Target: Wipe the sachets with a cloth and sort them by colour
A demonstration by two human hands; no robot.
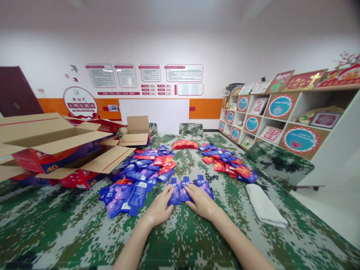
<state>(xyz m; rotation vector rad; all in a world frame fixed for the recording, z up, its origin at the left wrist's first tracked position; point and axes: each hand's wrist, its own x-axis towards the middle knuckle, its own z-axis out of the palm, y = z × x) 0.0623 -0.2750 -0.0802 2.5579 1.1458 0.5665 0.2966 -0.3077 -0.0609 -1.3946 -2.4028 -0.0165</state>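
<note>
Three blue pouches with spouted tops lie in a row before me on the camouflage tablecloth. At the left pouch, my left hand rests open, its fingertips on the pouch's left edge. My right hand lies open over the middle pouch, fingers stretched and thumb apart. The right pouch sits beside its fingers, partly covered. A heap of blue and red pouches spreads out on the left, with several larger-looking blue ones nearest me. Another mixed heap lies on the right.
Open cardboard boxes crowd the table's left side, and a smaller open box stands behind. Red pouches form a row at the far middle. A folded white towel lies at right. Beyond are a covered chair and shelves.
</note>
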